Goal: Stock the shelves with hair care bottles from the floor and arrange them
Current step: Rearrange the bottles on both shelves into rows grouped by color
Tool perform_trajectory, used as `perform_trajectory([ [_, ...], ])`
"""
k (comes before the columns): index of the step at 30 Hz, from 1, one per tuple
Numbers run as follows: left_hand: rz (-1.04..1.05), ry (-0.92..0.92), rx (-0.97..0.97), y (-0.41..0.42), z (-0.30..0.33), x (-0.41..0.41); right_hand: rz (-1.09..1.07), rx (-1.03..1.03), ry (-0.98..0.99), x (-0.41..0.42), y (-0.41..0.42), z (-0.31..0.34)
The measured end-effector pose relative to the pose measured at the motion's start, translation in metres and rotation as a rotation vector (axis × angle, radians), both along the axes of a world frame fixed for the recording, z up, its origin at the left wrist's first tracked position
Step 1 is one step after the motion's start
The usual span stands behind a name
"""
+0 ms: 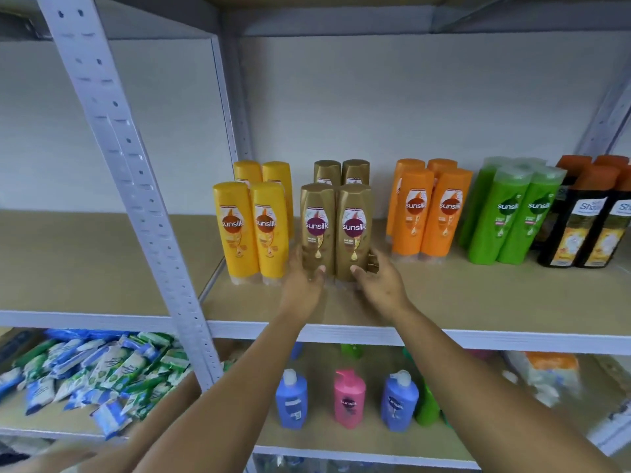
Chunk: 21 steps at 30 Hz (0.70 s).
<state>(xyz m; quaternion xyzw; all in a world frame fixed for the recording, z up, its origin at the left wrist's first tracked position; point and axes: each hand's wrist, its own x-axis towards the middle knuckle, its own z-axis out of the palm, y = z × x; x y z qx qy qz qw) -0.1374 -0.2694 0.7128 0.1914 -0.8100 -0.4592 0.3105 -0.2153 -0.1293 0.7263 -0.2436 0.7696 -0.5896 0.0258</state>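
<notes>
Hands (302,285) (379,283) curled round the lower sides of two front gold bottles (317,230) (353,233), thumbs pressed on their fronts, yellow bottles (251,230) just left of the left hand.

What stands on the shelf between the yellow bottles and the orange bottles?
In the head view, four gold-brown Sunsilk bottles stand between the yellow bottles and the orange bottles. The left hand and right hand grip the front two.
</notes>
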Motion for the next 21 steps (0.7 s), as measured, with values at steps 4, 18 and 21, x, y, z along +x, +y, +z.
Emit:
perform_trajectory([
  [4,-0.073,0.072,0.122,-0.004,-0.003,-0.006,-0.027,-0.079,-0.011,0.0,-0.006,-0.003],
  [18,0.003,0.085,0.149,-0.01,-0.005,-0.032,-0.011,-0.057,0.066,-0.018,-0.01,-0.007],
  [21,-0.025,0.075,0.214,-0.005,-0.007,-0.037,-0.004,-0.049,0.062,-0.023,-0.011,-0.007],
])
